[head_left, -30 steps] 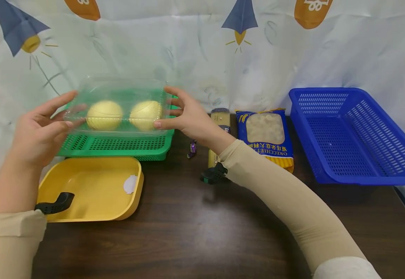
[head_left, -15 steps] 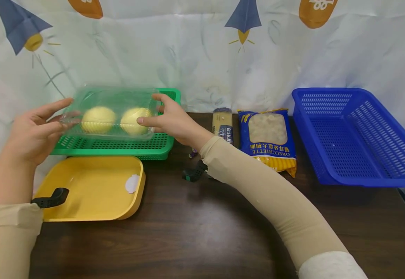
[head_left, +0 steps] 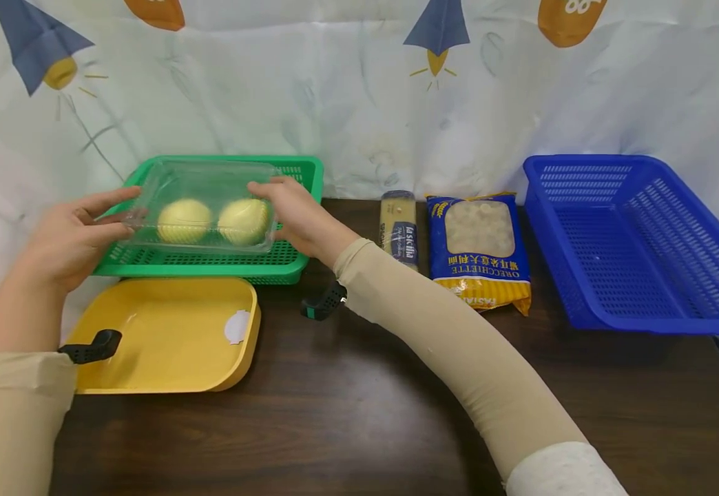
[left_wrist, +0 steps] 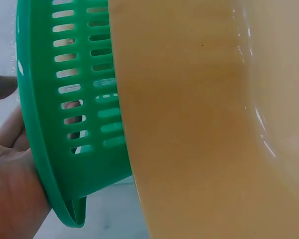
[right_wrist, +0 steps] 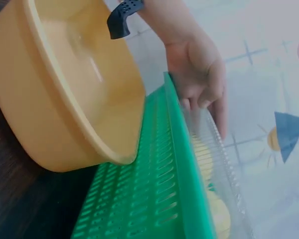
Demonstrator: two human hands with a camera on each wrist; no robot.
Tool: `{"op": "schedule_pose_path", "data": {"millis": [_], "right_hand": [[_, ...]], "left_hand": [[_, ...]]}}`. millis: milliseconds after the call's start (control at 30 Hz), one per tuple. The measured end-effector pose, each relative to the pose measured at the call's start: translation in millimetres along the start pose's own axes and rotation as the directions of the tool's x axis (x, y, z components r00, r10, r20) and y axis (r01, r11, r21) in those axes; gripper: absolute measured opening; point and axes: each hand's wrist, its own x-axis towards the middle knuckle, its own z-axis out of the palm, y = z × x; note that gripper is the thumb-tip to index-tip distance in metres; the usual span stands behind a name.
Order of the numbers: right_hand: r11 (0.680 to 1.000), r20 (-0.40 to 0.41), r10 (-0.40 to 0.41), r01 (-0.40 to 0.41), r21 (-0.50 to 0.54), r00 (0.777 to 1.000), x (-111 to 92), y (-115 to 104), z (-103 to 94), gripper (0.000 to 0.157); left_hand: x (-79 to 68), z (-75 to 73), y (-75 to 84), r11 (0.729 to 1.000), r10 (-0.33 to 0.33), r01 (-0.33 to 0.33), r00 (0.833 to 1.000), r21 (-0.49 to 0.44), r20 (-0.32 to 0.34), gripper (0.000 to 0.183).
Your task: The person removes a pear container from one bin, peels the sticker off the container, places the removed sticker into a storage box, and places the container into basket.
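A clear plastic box (head_left: 211, 173) with two pale yellow round pieces (head_left: 184, 221) inside sits low within the outline of the green basket (head_left: 315, 186). My left hand (head_left: 71, 234) grips the box's left end, thumb in front and fingers behind. At the opposite end my right hand (head_left: 300, 217) holds it, its fingers partly hidden by the box and hand. In the right wrist view the box (right_wrist: 231, 184) shows just past the green rim, and the left hand (right_wrist: 199, 74) pinches its end. Green basket slots (left_wrist: 65, 89) cover part of the left fingers in the left wrist view.
A yellow basin (head_left: 167, 331) stands in front of the green basket. To the right are a pasta pack (head_left: 399, 224), a blue bag of orecchiette (head_left: 480, 255) and a blue basket (head_left: 582, 303). The dark table (head_left: 347, 413) runs along the front; a printed curtain (head_left: 359, 103) hangs behind.
Both hands have lowered the box from above the green basket down into its outline. The right hand has moved left and the box appears more level.
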Motion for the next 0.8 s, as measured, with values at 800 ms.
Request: {"op": "schedule_pose_path", "data": {"millis": [800], "right_hand": [[0.987,0.035,0.1,-0.104,0.125,0.994,20.5,3.9,-3.8,0.055]], "left_hand": [[13.3,6.6,5.3,0.982,-0.158,0.153,0.987,0.113,0.032,0.05]]}}
